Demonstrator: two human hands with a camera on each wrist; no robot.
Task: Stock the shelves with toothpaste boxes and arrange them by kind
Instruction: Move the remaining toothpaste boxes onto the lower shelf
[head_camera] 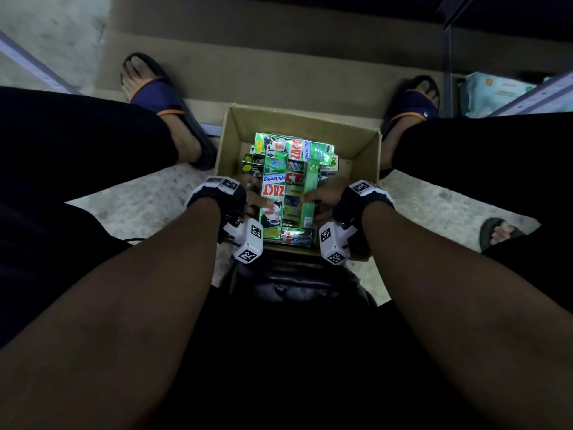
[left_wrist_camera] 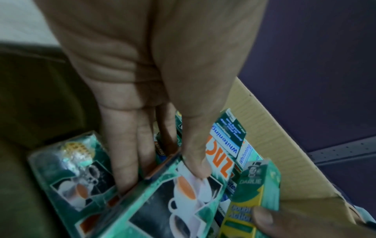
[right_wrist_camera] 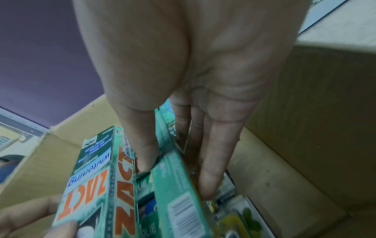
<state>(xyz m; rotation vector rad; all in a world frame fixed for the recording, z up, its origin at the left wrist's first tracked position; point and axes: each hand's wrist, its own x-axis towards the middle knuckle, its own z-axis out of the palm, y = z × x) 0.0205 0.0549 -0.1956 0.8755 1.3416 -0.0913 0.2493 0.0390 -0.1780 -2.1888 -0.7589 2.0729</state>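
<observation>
An open cardboard carton (head_camera: 366, 144) on the floor between my feet holds several toothpaste boxes. My left hand (head_camera: 254, 203) grips a green Zact whitening box (head_camera: 274, 187); in the left wrist view its thumb (left_wrist_camera: 195, 167) presses the top face of the Zact box (left_wrist_camera: 162, 201) and its fingers (left_wrist_camera: 126, 169) run down the side. My right hand (head_camera: 313, 201) pinches a narrow green Darlie box (head_camera: 311, 187) standing on edge. In the right wrist view the thumb (right_wrist_camera: 146, 153) and fingers (right_wrist_camera: 211, 177) clamp that Darlie box (right_wrist_camera: 179, 185) beside the Zact box (right_wrist_camera: 87, 185).
More Zact boxes (head_camera: 294, 148) lie across the carton's far end. A black stool (head_camera: 294, 283) is under me. A metal shelf with pale packages (head_camera: 496, 91) stands at the right. Another person's sandalled foot (head_camera: 499, 231) is on the floor at right.
</observation>
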